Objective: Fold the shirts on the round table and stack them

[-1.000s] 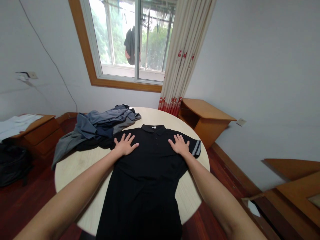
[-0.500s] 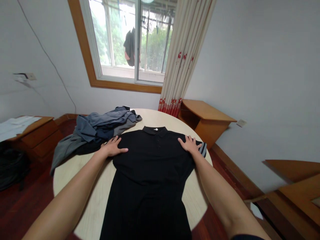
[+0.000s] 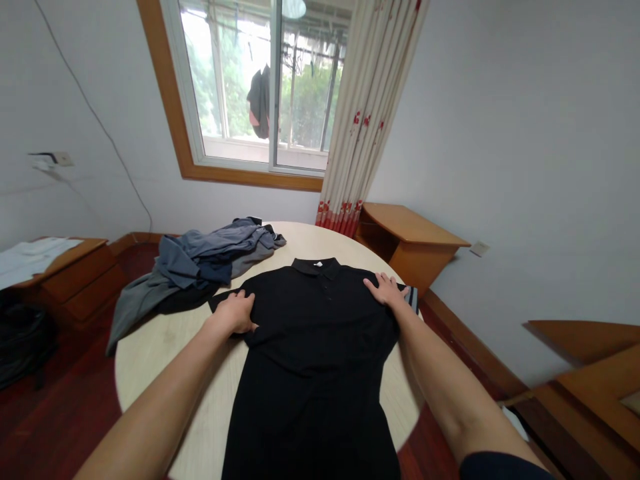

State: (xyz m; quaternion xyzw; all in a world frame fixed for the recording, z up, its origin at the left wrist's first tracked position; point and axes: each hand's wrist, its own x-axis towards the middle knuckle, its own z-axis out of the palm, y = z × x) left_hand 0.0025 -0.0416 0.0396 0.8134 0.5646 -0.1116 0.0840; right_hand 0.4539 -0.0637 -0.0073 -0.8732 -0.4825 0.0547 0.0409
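Black polo shirt (image 3: 315, 347), spread on worktop (image 3: 150, 353).
Left hand (image 3: 235, 312) at shirt's one sleeve, fingers bent, grip unclear; right hand (image 3: 387, 291) at its other, fingers spread.

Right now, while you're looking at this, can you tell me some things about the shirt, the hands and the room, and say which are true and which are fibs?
1. The black shirt lies spread on the round table. True.
2. The collar is at the end nearest the person. False: it is at the far end.
3. The left hand and right hand both touch the shirt. True.
4. The grey stripes show beside the left hand. False: they show beside the right hand.
5. The clothes pile is under the table. False: it lies on top.
6. The curtain has red patterns. True.
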